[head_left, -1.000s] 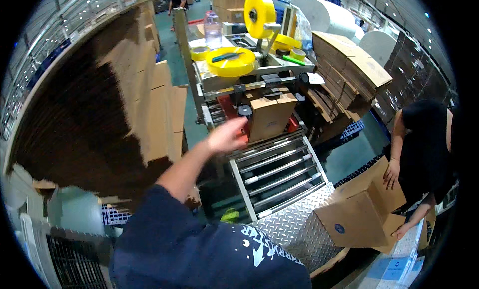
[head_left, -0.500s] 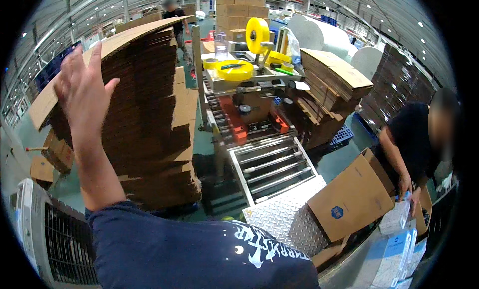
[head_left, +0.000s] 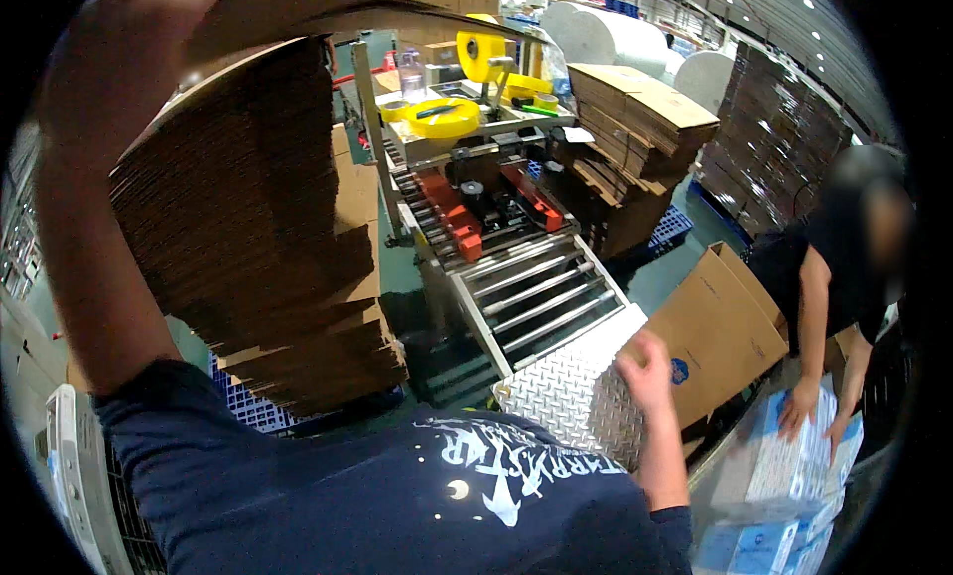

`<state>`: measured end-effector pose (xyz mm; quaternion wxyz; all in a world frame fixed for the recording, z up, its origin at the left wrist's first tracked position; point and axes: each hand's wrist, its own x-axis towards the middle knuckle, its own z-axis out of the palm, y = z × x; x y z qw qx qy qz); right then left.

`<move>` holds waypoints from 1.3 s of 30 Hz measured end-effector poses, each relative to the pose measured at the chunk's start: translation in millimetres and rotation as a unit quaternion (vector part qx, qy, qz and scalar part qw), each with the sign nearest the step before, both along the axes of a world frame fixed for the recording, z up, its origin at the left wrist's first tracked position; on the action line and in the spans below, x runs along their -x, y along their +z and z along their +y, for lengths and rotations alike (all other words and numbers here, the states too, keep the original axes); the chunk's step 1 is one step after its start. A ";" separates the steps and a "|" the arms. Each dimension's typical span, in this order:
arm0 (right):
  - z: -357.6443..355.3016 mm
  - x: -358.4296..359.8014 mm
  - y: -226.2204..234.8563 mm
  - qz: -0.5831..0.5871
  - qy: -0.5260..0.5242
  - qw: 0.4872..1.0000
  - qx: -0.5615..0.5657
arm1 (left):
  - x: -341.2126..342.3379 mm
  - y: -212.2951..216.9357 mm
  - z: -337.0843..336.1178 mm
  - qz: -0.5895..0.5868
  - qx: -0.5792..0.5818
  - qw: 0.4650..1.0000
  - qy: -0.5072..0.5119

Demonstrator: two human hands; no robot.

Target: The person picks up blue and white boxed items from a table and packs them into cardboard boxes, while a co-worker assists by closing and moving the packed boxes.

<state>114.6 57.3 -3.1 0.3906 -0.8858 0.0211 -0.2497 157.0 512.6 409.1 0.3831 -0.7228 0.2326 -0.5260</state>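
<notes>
At the upper left, my left hand [head_left: 134, 29] is raised and closed on the edge of a flattened cardboard box [head_left: 328, 13]. Its fingers are partly cut off by the picture's rim. The flat box is bowed and blurred, lifted above the tall stack of flattened boxes [head_left: 248, 178]. My right hand [head_left: 647, 372] has its fingers curled in, with nothing visible in them. It hovers over the metal tread plate [head_left: 556, 391], beside an open brown cardboard box [head_left: 710, 332] that stands tilted.
Past the plate runs a roller conveyor [head_left: 541, 302] into a taping machine [head_left: 496, 203] topped with yellow tape rolls [head_left: 444, 119]. More flattened boxes [head_left: 645, 99] stand right of it. A co-worker [head_left: 814, 248] at the right has both hands on blue-and-white packages [head_left: 784, 446].
My left hand has moved up, raising the top flattened box off the stack. My right hand has come into view over the plate. The co-worker's hands have shifted on the packages.
</notes>
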 end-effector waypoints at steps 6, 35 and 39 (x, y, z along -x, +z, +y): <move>70.2 34.4 179.8 0.023 0.156 0.976 0.148 | -3.2 -6.5 -132.9 0.357 -0.055 0.896 -0.260; 23.8 44.3 81.6 0.243 -0.192 0.782 -0.541 | -272.5 -402.9 -427.3 0.784 0.342 0.191 -0.481; 8.8 66.2 92.5 0.324 -0.296 0.866 -0.241 | -280.4 -356.6 -363.8 0.835 0.205 0.320 -0.397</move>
